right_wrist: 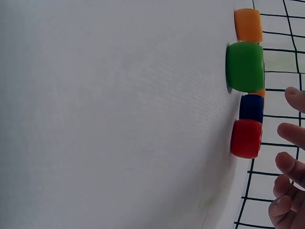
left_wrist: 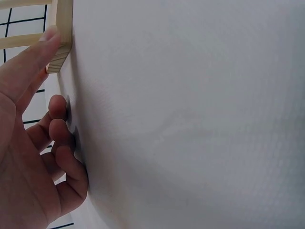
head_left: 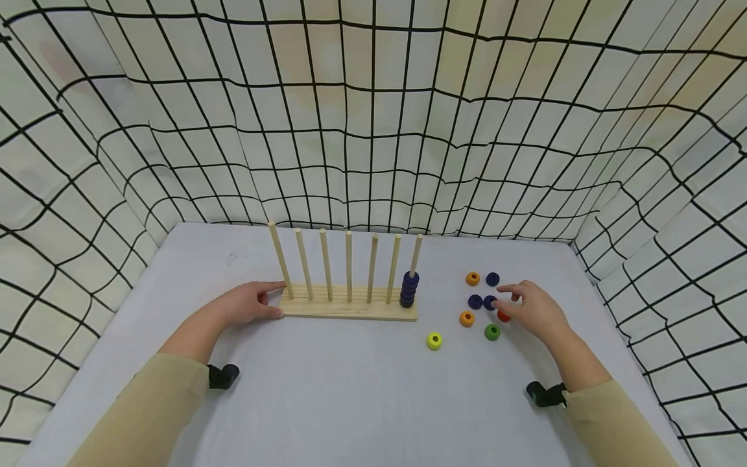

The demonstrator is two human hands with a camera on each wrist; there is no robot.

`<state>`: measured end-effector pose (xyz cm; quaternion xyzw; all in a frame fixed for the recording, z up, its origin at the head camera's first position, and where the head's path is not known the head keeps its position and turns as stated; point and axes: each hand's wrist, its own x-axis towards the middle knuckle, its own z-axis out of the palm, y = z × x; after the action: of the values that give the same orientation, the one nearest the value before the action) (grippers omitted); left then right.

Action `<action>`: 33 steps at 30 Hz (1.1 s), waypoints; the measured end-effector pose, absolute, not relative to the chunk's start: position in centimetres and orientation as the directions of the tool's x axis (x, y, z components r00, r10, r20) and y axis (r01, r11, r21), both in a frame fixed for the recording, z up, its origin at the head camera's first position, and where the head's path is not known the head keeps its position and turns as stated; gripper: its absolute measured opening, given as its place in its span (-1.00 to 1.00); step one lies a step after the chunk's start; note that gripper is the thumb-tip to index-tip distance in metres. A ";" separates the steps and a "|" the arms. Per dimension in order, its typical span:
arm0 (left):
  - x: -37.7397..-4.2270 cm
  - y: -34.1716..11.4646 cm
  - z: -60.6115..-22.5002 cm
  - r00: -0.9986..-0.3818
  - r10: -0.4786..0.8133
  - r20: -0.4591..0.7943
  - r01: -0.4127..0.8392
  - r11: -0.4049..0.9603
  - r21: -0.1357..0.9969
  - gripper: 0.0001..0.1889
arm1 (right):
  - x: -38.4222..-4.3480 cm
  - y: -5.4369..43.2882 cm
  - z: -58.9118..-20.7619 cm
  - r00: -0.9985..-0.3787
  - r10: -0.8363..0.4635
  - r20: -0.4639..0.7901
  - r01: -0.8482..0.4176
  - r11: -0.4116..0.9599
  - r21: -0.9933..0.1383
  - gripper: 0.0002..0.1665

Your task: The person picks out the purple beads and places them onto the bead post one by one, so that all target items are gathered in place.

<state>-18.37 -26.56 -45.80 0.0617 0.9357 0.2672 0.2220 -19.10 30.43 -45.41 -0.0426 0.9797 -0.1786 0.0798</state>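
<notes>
A wooden peg rack (head_left: 350,310) with a row of upright pegs lies on the white table. Its left end is between the thumb and index finger of my left hand (head_left: 249,303); in the left wrist view the thumb presses on the base (left_wrist: 62,28) and the other fingers curl beside it. Dark blue beads (head_left: 410,289) are stacked on the rightmost peg. Over the loose beads hovers my right hand (head_left: 539,311), fingers spread and nothing between them. A red bead (head_left: 503,316) shows partly under it, beside a dark blue bead (head_left: 489,303) near the thumb.
Around the right hand lie a green bead (head_left: 492,332), orange beads (head_left: 466,318) and more dark blue beads (head_left: 475,301). A yellow bead (head_left: 434,341) sits closer to the rack. Black netting (head_left: 373,136) rises behind the table and at both sides.
</notes>
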 end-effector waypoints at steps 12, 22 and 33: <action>-18.5 -26.5 -46.1 -0.892 0.233 -0.387 -0.001 0.856 0.518 -0.20 | -19.5 30.2 -46.5 -0.976 -0.102 -0.194 -0.029 0.938 -0.347 -0.30; -18.6 -26.6 -46.2 -0.893 0.230 -0.387 -0.001 0.859 0.512 -0.20 | -19.6 29.8 -46.3 -0.970 -0.102 -0.221 -0.025 0.944 -0.328 -0.34; -18.4 -26.9 -45.8 -0.894 0.241 -0.378 0.006 0.850 0.527 -0.20 | -19.8 29.5 -46.4 -0.969 -0.109 -0.221 -0.032 0.945 -0.327 -0.39</action>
<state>-18.44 -26.88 -45.85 0.0659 0.9361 0.2659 0.2207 -19.81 29.52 -46.37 -0.0362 0.9789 -0.1625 0.1187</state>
